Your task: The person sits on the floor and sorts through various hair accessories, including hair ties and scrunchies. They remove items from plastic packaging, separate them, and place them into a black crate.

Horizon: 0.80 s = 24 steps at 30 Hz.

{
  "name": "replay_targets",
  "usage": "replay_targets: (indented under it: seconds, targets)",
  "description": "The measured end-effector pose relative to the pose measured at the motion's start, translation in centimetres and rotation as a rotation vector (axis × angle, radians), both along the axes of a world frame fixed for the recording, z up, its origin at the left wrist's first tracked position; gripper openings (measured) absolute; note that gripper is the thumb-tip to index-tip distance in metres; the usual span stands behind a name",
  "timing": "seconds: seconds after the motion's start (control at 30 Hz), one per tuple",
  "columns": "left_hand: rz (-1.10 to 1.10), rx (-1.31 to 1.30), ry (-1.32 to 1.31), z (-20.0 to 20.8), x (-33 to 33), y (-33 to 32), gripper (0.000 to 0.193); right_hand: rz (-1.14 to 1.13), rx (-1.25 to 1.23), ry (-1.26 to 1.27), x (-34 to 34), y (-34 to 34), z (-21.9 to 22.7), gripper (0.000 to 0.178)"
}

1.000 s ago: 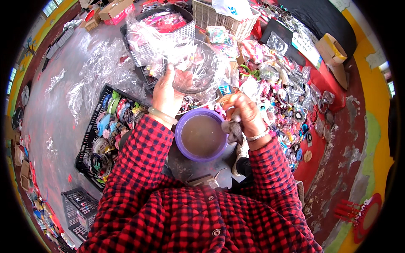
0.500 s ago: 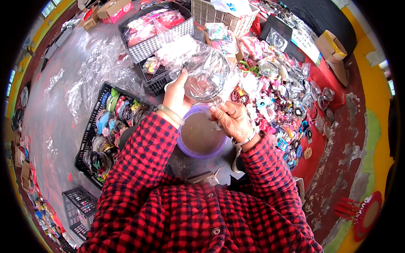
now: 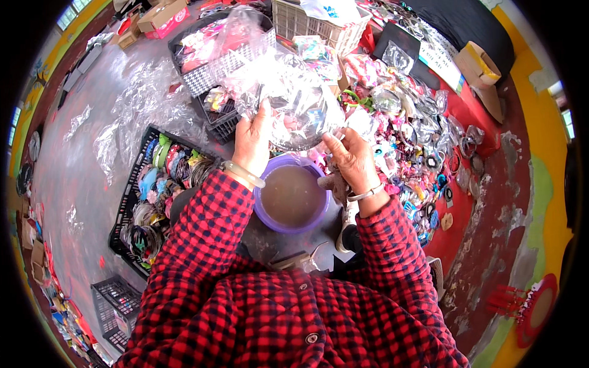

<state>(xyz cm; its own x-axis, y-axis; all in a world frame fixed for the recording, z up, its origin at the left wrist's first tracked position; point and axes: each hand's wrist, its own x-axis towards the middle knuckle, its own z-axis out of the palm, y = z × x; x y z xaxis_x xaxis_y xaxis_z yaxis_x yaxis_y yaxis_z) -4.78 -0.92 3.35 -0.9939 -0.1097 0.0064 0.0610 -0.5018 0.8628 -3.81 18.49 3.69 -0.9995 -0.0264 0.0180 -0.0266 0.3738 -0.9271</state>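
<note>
Clear plastic bag between both hands, above purple bowl

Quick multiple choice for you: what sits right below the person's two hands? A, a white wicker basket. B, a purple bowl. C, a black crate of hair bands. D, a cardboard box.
B: the purple bowl lies directly under the left hand and right hand, which hold a clear plastic bag above it; the black crate stands off to the person's left.

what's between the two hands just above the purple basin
In the head view, a clear plastic bag spans the gap: the left hand and right hand both grip it above the purple basin.
</note>
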Motion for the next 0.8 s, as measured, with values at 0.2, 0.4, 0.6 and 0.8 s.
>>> replay_targets:
  seconds: [0.2, 0.4, 0.6, 0.8]
  targets:
    - [-0.049, 0.178, -0.163, 0.6, 0.1, -0.7, 0.042, 0.103, -0.601, -0.097, 0.7, 0.4, 1.0, 0.016]
    - [-0.029, 0.383, -0.25, -0.6, -1.1, -1.7, 0.039, 0.305, -0.771, -0.071, 1.6, 0.3, 2.0, 0.019]
    - [-0.074, 0.363, -0.177, 1.6, -0.2, -1.3, 0.036, 0.273, -0.793, -0.135, 1.5, 0.8, 2.5, 0.02]
    - [-0.033, 0.051, -0.09, 0.7, -0.3, -1.5, 0.036, 0.058, 0.173, 0.157, -0.1, 1.2, 0.3, 0.028]
